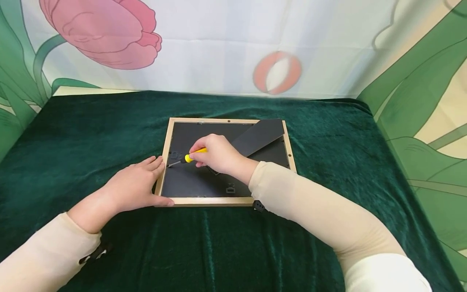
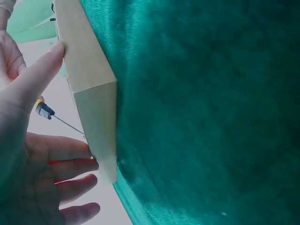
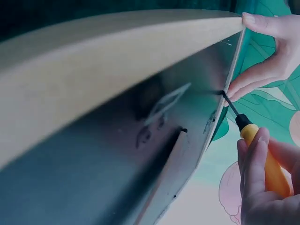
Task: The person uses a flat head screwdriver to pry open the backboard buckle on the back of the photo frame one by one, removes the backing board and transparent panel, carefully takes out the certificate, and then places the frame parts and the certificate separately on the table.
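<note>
A picture frame [image 1: 204, 201] with a light wooden border lies back side up, its black backing board [image 1: 197, 182] showing. My right hand [image 1: 220, 154] grips a yellow-handled screwdriver [image 3: 269, 168]; the thin metal shaft slants down to the frame's left inner edge, and its tip meets a small dark fastener there. Against the frame's left side rests my left hand [image 1: 136, 182], thumb on the near left corner and fingers along the left border. In the left wrist view those fingers [image 2: 70, 164] are spread and nearly straight.
A black easel stand [image 1: 260, 136] rises from the backing toward the upper right. Metal hangers [image 1: 230, 189] sit on the board. Dark green velvet cloth [image 1: 328, 138] covers the table, and a printed curtain [image 1: 219, 48] hangs behind it.
</note>
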`<state>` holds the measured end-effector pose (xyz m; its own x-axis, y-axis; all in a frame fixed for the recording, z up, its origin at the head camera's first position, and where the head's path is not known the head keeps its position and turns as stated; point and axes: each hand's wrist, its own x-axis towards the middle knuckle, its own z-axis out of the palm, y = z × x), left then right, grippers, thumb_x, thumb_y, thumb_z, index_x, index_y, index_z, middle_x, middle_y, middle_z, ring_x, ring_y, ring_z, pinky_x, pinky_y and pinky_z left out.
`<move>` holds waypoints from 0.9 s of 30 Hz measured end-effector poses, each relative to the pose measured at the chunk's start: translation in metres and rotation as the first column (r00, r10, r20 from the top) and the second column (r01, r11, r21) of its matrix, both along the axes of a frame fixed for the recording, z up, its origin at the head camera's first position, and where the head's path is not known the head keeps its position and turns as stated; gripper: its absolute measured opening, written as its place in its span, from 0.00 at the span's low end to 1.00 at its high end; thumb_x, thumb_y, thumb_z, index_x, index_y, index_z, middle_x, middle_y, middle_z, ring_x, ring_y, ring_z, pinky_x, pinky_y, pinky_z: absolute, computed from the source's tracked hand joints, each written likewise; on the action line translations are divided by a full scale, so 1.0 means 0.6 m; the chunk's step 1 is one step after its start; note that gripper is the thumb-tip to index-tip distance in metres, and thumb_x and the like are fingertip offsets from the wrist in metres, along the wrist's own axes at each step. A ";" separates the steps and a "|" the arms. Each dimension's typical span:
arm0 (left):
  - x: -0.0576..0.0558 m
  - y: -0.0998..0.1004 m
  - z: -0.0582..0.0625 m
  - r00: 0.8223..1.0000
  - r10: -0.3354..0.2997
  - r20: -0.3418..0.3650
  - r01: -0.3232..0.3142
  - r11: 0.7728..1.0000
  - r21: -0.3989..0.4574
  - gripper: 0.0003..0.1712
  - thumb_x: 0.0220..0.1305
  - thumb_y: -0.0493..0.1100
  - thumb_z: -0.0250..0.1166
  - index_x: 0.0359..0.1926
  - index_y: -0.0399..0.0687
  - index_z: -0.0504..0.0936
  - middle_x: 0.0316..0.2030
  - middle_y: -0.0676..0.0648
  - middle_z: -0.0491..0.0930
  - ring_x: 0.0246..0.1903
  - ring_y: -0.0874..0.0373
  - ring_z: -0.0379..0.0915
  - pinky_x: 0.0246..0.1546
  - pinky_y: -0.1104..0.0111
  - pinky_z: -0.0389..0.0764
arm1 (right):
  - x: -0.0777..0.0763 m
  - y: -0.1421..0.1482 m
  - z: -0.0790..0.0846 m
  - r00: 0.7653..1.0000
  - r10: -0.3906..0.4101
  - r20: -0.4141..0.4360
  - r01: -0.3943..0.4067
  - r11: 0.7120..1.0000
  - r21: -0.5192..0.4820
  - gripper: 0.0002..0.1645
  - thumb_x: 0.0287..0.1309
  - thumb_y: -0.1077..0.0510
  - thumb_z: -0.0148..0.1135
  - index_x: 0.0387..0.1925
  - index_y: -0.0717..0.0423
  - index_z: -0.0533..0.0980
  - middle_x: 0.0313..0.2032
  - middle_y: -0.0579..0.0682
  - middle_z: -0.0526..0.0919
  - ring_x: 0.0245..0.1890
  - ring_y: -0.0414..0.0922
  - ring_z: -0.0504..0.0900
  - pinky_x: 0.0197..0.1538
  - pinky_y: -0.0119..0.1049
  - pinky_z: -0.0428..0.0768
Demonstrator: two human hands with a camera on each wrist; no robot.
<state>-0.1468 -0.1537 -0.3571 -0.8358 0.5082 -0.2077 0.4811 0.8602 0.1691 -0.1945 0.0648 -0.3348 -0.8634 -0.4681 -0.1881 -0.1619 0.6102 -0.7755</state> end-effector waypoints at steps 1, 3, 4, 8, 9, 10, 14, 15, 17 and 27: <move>0.000 -0.001 -0.001 1.000 0.000 0.002 0.000 1.000 0.001 0.62 0.41 0.74 0.65 0.65 0.32 0.62 0.64 0.32 0.59 0.64 0.37 0.55 0.56 0.47 0.65 | 0.000 -0.002 0.001 1.000 0.005 -0.004 -0.005 1.000 0.011 0.12 0.58 0.61 0.63 0.42 0.62 0.80 0.37 0.54 0.82 0.30 0.45 0.84 0.36 0.25 0.79; 0.001 -0.002 -0.002 1.000 -0.001 0.001 0.001 1.000 0.004 0.62 0.42 0.74 0.65 0.65 0.32 0.61 0.64 0.32 0.59 0.64 0.37 0.55 0.57 0.47 0.65 | 0.000 -0.003 0.002 1.000 0.010 -0.001 -0.010 1.000 0.026 0.12 0.58 0.60 0.63 0.42 0.61 0.80 0.37 0.54 0.82 0.30 0.45 0.84 0.36 0.25 0.78; 0.001 -0.002 -0.003 1.000 -0.002 -0.001 0.002 1.000 0.004 0.62 0.42 0.74 0.65 0.65 0.32 0.61 0.64 0.32 0.59 0.64 0.37 0.54 0.57 0.47 0.65 | 0.000 -0.003 0.002 1.000 0.014 -0.001 -0.014 0.999 0.035 0.12 0.58 0.60 0.62 0.42 0.61 0.80 0.37 0.54 0.82 0.31 0.45 0.84 0.36 0.25 0.78; 0.000 -0.005 -0.006 1.000 -0.002 -0.005 0.002 1.000 0.011 0.62 0.42 0.74 0.64 0.65 0.32 0.61 0.64 0.32 0.59 0.64 0.37 0.54 0.56 0.47 0.65 | -0.002 -0.005 0.000 0.996 0.064 -0.063 -0.058 0.995 0.083 0.11 0.56 0.61 0.64 0.42 0.58 0.80 0.38 0.51 0.82 0.34 0.43 0.80 0.38 0.24 0.76; 0.000 -0.006 -0.007 1.000 -0.003 -0.004 0.003 1.000 0.013 0.62 0.42 0.74 0.64 0.65 0.32 0.61 0.64 0.33 0.59 0.64 0.37 0.54 0.56 0.47 0.65 | -0.003 -0.005 0.001 0.993 0.078 -0.088 -0.069 0.993 0.092 0.11 0.56 0.61 0.64 0.42 0.58 0.79 0.38 0.50 0.81 0.34 0.43 0.79 0.39 0.24 0.76; 0.000 -0.006 -0.008 1.000 -0.002 -0.003 0.002 1.000 0.015 0.62 0.42 0.74 0.64 0.65 0.32 0.61 0.64 0.33 0.59 0.64 0.38 0.54 0.56 0.47 0.65 | -0.003 -0.006 0.002 0.989 0.091 -0.113 -0.080 0.992 0.099 0.11 0.55 0.62 0.64 0.42 0.58 0.78 0.38 0.50 0.81 0.35 0.43 0.77 0.39 0.24 0.76; 0.000 -0.007 -0.010 1.000 0.002 0.002 -0.002 1.000 0.019 0.62 0.42 0.75 0.64 0.66 0.33 0.61 0.65 0.33 0.58 0.64 0.38 0.54 0.56 0.47 0.66 | -0.003 -0.009 0.010 0.983 0.102 -0.150 -0.091 0.992 0.084 0.14 0.54 0.64 0.63 0.42 0.60 0.72 0.39 0.52 0.77 0.37 0.45 0.75 0.41 0.24 0.75; 0.000 -0.006 -0.009 1.000 0.003 0.002 -0.003 1.000 0.018 0.62 0.41 0.75 0.64 0.66 0.34 0.61 0.65 0.33 0.58 0.64 0.38 0.54 0.56 0.47 0.66 | -0.003 -0.009 0.011 0.985 0.099 -0.141 -0.089 0.993 0.072 0.15 0.54 0.65 0.63 0.43 0.60 0.72 0.40 0.52 0.77 0.37 0.45 0.75 0.42 0.25 0.75; 0.001 -0.006 -0.009 1.000 0.006 0.002 -0.006 1.000 0.014 0.62 0.41 0.75 0.64 0.66 0.34 0.61 0.65 0.33 0.59 0.64 0.37 0.54 0.55 0.47 0.66 | -0.003 -0.008 0.011 0.990 0.083 -0.116 -0.078 0.996 0.050 0.16 0.55 0.64 0.62 0.46 0.61 0.71 0.41 0.52 0.78 0.39 0.44 0.76 0.43 0.25 0.75; 0.002 -0.007 -0.007 1.000 -0.002 -0.004 0.002 1.000 0.019 0.61 0.42 0.74 0.64 0.65 0.33 0.61 0.64 0.33 0.59 0.64 0.38 0.55 0.56 0.47 0.66 | -0.008 -0.009 0.005 0.993 -0.010 -0.120 0.005 0.999 -0.041 0.11 0.54 0.61 0.66 0.41 0.56 0.78 0.39 0.49 0.81 0.36 0.42 0.78 0.40 0.26 0.76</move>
<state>-0.1456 -0.1576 -0.3613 -0.8357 0.5137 -0.1942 0.4835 0.8559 0.1835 -0.1994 0.0591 -0.3321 -0.8819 -0.4671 -0.0637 -0.2511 0.5798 -0.7751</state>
